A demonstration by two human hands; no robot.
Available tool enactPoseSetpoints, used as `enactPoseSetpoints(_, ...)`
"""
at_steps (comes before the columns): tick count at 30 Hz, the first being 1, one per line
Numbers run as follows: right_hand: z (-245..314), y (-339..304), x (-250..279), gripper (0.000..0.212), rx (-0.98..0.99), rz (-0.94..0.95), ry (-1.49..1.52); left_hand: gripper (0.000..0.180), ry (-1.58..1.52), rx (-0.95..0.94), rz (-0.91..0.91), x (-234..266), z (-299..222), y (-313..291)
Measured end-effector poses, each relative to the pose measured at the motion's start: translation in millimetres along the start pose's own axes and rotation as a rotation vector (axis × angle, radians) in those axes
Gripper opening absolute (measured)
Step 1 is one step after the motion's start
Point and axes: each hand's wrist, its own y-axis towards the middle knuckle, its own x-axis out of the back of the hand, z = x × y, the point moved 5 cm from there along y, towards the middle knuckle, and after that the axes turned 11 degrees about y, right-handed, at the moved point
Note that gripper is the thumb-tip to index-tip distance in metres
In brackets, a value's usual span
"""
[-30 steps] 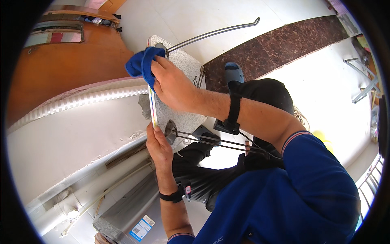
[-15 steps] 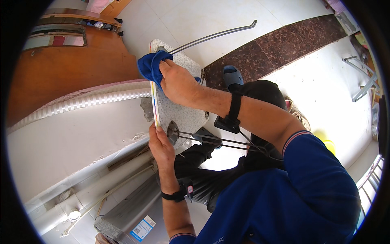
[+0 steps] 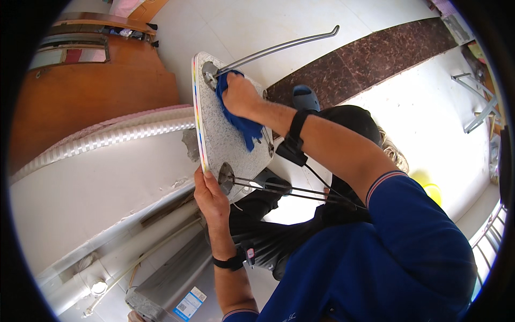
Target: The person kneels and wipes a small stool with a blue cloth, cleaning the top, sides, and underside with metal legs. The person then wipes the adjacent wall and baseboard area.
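A small table is tipped on its side, its speckled grey underside facing me and a thin coloured stripe running along its white edge. Wire-like metal legs stick out from round plates; one leg reaches up to the right, another extends toward my lap. My left hand grips the board's lower corner, thumb on the underside. In my right hand is a blue cloth, bunched under the fingers and pressed on the underside beside the upper leg plate. Part of the cloth hangs down over the board.
Brown wooden furniture and a white ledge lie left of the table. Below them run a white pipe and a grey box. A blue-grey slipper is by the dark marbled floor strip. A metal frame stands far right.
My right hand has moved the blue cloth from the board's upper edge, inward and slightly down onto the underside. The board has turned to show more of that face. My left hand still holds the corner.
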Motion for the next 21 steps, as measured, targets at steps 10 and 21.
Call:
enactPoseSetpoints(10, -54.0, 20.6, -18.8, 0.049, -0.256, 0.265, -0.048, 0.039, 0.002, 0.07, 0.034, -1.2, 1.8, -4.0)
enactPoseSetpoints(21, -101.1, -56.8, -48.6, 0.04, -0.509, 0.505, -0.134, 0.034, -0.021, 0.033, -0.007, 4.4, -6.4, 1.7)
